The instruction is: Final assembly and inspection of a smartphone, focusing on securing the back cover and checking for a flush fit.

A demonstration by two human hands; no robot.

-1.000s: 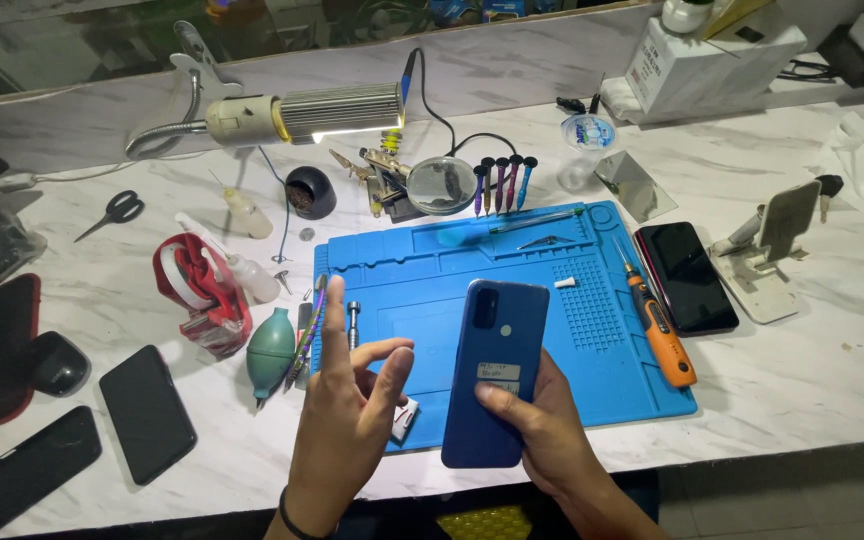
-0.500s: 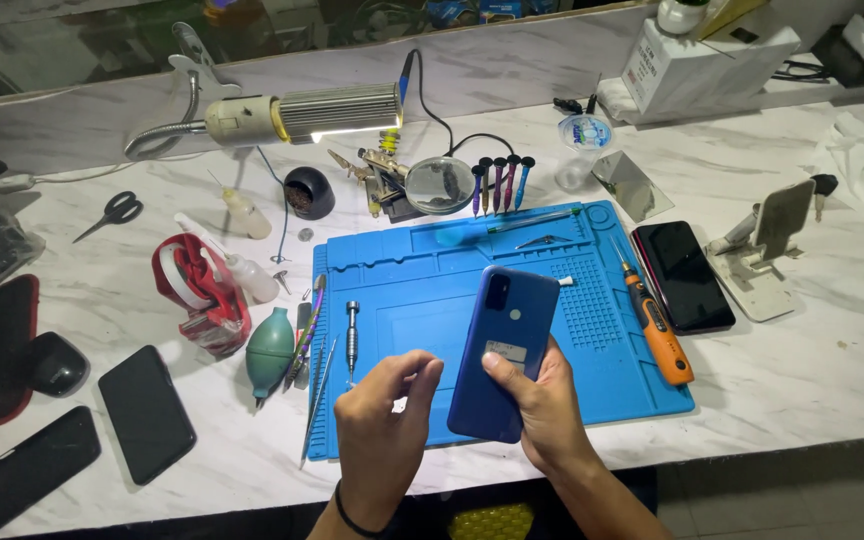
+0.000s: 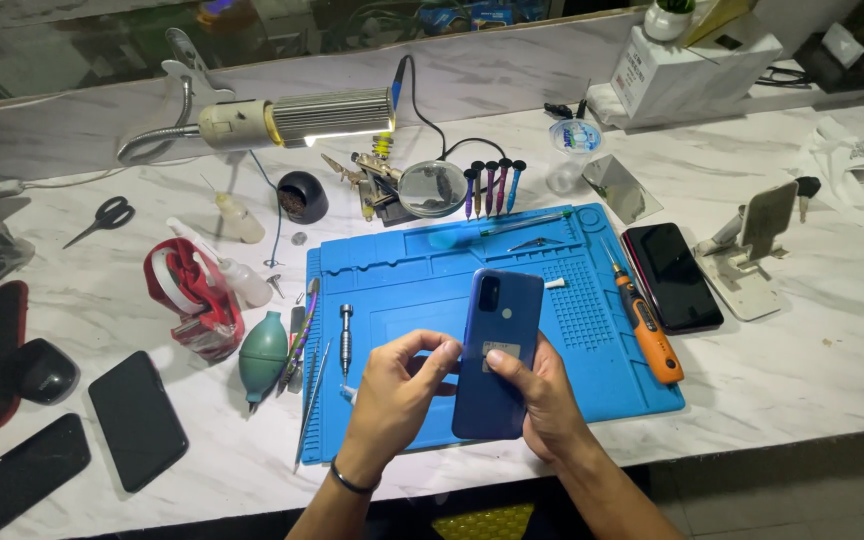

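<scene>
Fingers of the right hand (image 3: 542, 395) grasp a smooth, glossy blue phone (image 3: 497, 350), back up, above the ribbed blue rubber mat (image 3: 592, 390). Left hand (image 3: 392, 395) pinches the phone's left edge. An orange screwdriver (image 3: 644, 325) lies on the mat; marble-patterned bench (image 3: 802, 350) beneath.

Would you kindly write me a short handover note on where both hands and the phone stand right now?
Right hand: holds the blue phone from its right side, back cover and camera facing up, thumb on a small sticker on the back.
Left hand: fingertips at the phone's left edge, about halfway along it.
Phone: lifted above the blue work mat, which lies on the marble table.
Nearby: orange electric screwdriver on the mat's right side, metal screwdriver on its left, black phone just off the mat.
Done: phone picked up.
Left: back cover looks closed; no tool in hand.
</scene>
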